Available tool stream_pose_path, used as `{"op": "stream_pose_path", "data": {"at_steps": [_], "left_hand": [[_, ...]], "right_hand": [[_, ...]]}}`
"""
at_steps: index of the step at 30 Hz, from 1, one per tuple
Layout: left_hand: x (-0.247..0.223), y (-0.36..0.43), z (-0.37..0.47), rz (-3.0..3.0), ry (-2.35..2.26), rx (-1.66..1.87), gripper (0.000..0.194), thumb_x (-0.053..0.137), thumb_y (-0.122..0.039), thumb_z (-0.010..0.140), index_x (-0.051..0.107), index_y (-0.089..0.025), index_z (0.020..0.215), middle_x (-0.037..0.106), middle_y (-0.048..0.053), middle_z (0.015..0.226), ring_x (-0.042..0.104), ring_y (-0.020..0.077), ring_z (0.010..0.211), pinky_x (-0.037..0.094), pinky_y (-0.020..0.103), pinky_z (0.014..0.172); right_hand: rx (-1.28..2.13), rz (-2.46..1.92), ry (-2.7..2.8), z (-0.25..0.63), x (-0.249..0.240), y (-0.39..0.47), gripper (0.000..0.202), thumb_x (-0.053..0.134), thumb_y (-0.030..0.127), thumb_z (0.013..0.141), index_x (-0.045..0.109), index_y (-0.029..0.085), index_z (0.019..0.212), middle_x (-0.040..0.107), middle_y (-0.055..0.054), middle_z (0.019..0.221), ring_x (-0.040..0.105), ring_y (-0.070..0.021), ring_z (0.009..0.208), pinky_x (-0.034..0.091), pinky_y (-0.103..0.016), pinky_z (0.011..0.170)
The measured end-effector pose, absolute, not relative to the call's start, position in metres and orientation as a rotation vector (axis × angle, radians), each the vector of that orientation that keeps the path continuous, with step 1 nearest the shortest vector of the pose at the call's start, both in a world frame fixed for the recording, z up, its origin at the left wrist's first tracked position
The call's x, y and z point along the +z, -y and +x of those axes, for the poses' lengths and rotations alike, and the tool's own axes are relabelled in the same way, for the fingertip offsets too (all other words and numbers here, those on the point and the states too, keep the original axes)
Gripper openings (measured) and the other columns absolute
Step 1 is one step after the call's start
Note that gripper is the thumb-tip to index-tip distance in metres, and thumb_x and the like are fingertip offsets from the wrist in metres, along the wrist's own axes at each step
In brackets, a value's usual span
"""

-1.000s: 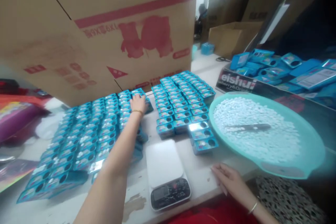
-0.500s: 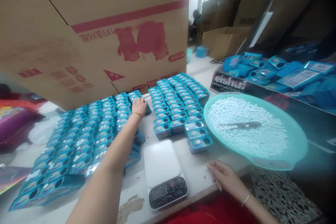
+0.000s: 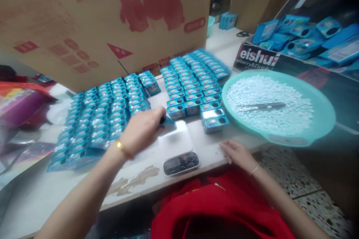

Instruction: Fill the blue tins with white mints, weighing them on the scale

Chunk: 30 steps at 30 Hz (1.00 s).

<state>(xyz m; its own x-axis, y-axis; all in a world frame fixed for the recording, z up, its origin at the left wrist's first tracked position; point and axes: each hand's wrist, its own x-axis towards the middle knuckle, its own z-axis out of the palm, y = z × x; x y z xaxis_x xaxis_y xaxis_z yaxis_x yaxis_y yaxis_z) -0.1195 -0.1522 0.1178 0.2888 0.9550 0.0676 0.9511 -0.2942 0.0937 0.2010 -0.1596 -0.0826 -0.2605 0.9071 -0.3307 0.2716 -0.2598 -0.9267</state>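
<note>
My left hand [image 3: 143, 130] grips a small blue box [image 3: 168, 124] just above the white kitchen scale [image 3: 179, 140]; whether the box touches the plate I cannot tell. On the table's front edge, right of the scale, my right hand [image 3: 237, 154] lies with fingers stretched out and nothing in them. Rows of blue boxes [image 3: 105, 112] with dark round holes stand to the left, several with white pellets on top. A second block of boxes [image 3: 193, 82] is behind the scale. White pellets [image 3: 269, 121] fill a turquoise basin [image 3: 322, 121], and a flat metal utensil [image 3: 262, 106] lies on them.
A large cardboard carton [image 3: 92, 37] rises behind the rows. Behind the basin, a dark carton [image 3: 255, 56] holds a heap of blue boxes [image 3: 305, 35]. Scissors [image 3: 242, 34] and a few blue boxes [image 3: 227, 20] lie farther back on the table [image 3: 134, 196].
My left hand has come back from the far rows to the scale, now with a blue box in it. The view has tilted down. My right hand has stayed at the table edge.
</note>
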Motion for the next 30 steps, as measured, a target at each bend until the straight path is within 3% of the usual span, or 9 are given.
{"op": "stream_pose_path", "data": {"at_steps": [7, 10, 12, 19, 25, 30], "left_hand": [[0.071, 0.159, -0.09, 2.492, -1.731, -0.122, 0.036, 0.06, -0.027, 0.078, 0.05, -0.02, 0.112, 0.066, 0.007, 0.085, 0.061, 0.0225, 0.076, 0.043, 0.029, 0.067], [0.078, 0.162, -0.096, 2.519, -1.712, 0.022, 0.049, 0.065, -0.035, 0.076, 0.049, -0.021, 0.12, 0.066, 0.009, 0.101, 0.061, 0.0253, 0.09, 0.044, 0.034, 0.079], [0.086, 0.169, -0.105, 2.482, -1.744, 0.214, 0.043, 0.063, -0.041, 0.078, 0.055, -0.02, 0.115, 0.064, 0.009, 0.105, 0.06, 0.025, 0.095, 0.044, 0.036, 0.083], [0.063, 0.225, -0.143, 1.989, -2.142, 0.902, 0.023, 0.053, -0.039, 0.086, 0.062, -0.018, 0.089, 0.064, 0.001, 0.08, 0.056, 0.0118, 0.066, 0.045, 0.025, 0.068], [0.006, 0.265, -0.148, 1.618, -2.218, 0.859, 0.026, 0.054, -0.042, 0.085, 0.063, -0.018, 0.088, 0.066, 0.002, 0.077, 0.058, 0.0122, 0.066, 0.046, 0.024, 0.066], [-0.005, 0.272, -0.142, 1.55, -2.215, 0.932, 0.025, 0.055, -0.041, 0.085, 0.063, -0.017, 0.087, 0.067, 0.002, 0.077, 0.059, 0.0125, 0.067, 0.047, 0.025, 0.067]], "right_hand": [[1.547, -1.462, 1.462, 0.2, -0.073, 0.161, 0.044, 0.057, 0.063, 0.075, 0.052, 0.019, 0.069, 0.05, 0.005, 0.045, 0.042, -0.0086, 0.035, 0.034, -0.023, 0.041], [1.536, -1.467, 1.454, 0.2, -0.074, 0.162, 0.043, 0.058, 0.061, 0.075, 0.053, 0.019, 0.07, 0.05, 0.006, 0.045, 0.042, -0.0085, 0.035, 0.034, -0.023, 0.041], [1.533, -1.463, 1.455, 0.2, -0.075, 0.162, 0.042, 0.059, 0.061, 0.076, 0.053, 0.019, 0.071, 0.051, 0.006, 0.046, 0.043, -0.0082, 0.036, 0.035, -0.023, 0.042], [1.55, -1.502, 1.456, 0.203, -0.076, 0.162, 0.044, 0.06, 0.061, 0.076, 0.052, 0.018, 0.07, 0.051, 0.004, 0.045, 0.041, -0.0072, 0.035, 0.031, -0.021, 0.038], [1.674, -1.447, 1.501, 0.179, -0.03, 0.158, 0.041, 0.06, 0.058, 0.076, 0.052, 0.018, 0.075, 0.056, 0.003, 0.053, 0.044, -0.0071, 0.036, 0.029, -0.021, 0.036], [1.396, -1.146, 1.815, 0.123, 0.034, 0.138, 0.033, 0.057, 0.049, 0.084, 0.056, 0.017, 0.075, 0.053, 0.004, 0.056, 0.043, -0.0071, 0.044, 0.034, -0.022, 0.046]]}}
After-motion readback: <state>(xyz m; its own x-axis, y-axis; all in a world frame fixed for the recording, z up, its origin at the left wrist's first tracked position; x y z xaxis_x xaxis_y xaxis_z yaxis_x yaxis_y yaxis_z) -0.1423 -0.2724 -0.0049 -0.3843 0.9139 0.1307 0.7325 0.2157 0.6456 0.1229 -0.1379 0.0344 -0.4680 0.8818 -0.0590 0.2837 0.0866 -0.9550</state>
